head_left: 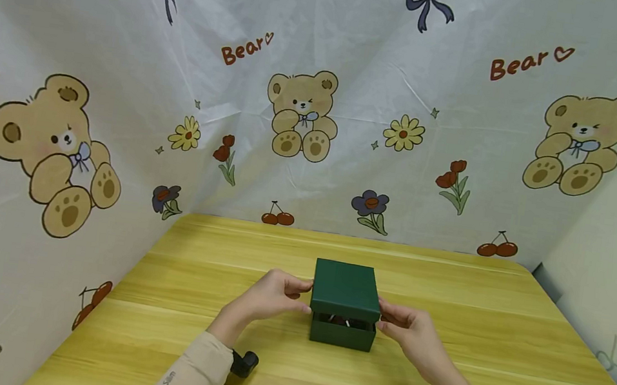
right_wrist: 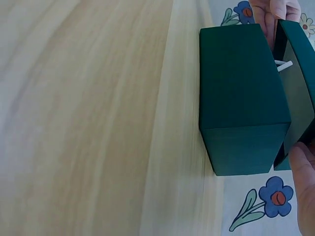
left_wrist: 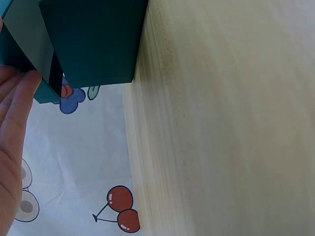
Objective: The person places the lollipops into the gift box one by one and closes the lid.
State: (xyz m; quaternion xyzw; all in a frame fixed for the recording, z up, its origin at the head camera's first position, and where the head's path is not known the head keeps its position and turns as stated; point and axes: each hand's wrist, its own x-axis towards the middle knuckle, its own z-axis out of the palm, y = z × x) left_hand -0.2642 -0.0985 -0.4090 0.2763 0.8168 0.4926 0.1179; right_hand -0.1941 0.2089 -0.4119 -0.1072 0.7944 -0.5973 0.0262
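A dark green box lid (head_left: 345,288) is held just above its matching green box base (head_left: 342,335), which stands on the table. My left hand (head_left: 274,292) grips the lid's left side, while my right hand (head_left: 409,336) holds the opposite side with thumb and fingers. Through the gap at the front, a dark thing with white ends shows inside the base. The right wrist view has a thin white piece (right_wrist: 285,66) poking out between base and lid. Seen from the left wrist, the lid (left_wrist: 29,39) tilts away from the base (left_wrist: 93,44).
Both hands work over a yellow wood-grain table (head_left: 230,254). A white cloth (head_left: 362,50) printed with bears, flowers and cherries hangs behind it and along the left. Black wrist mounts (head_left: 243,364) sit at both wrists.
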